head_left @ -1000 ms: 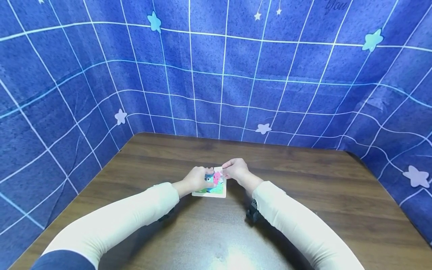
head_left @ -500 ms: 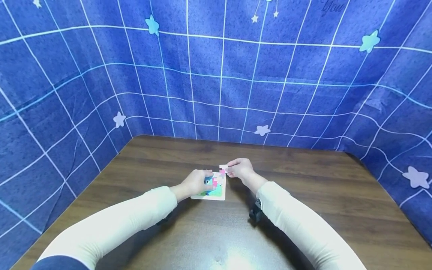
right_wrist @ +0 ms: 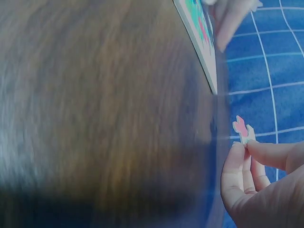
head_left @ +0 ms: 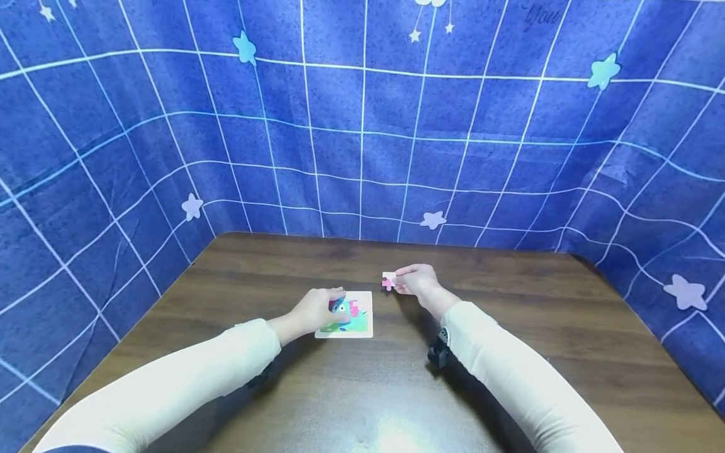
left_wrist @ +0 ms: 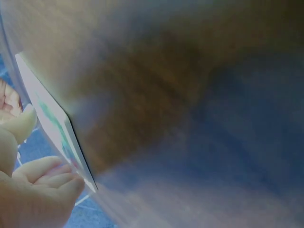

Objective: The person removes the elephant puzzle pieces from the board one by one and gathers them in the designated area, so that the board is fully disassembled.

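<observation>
A square jigsaw puzzle board (head_left: 362, 330) with a white border and a colourful picture lies on the wooden table. My left hand (head_left: 313, 310) rests over its left side, thumb and fingers spread apart at the board. In the left wrist view the fingers (left_wrist: 52, 180) are by the board's edge and the thumb stands well apart from them. To the right of the board my right hand (head_left: 418, 281) pinches a small pink and white puzzle piece (head_left: 387, 281) between thumb and fingers. The right wrist view shows the piece (right_wrist: 241, 129) at the fingertips, apart from the board.
The brown wooden table (head_left: 538, 314) stretches around both hands. A blue curtain (head_left: 391, 157) with white grid lines and stars hangs behind the table and along both sides. A black device (head_left: 438, 351) sits under the right wrist.
My right hand has lifted the pink piece off the board's upper right corner and carried it rightward. My left hand stays at the board's left side, with more of the picture showing.
</observation>
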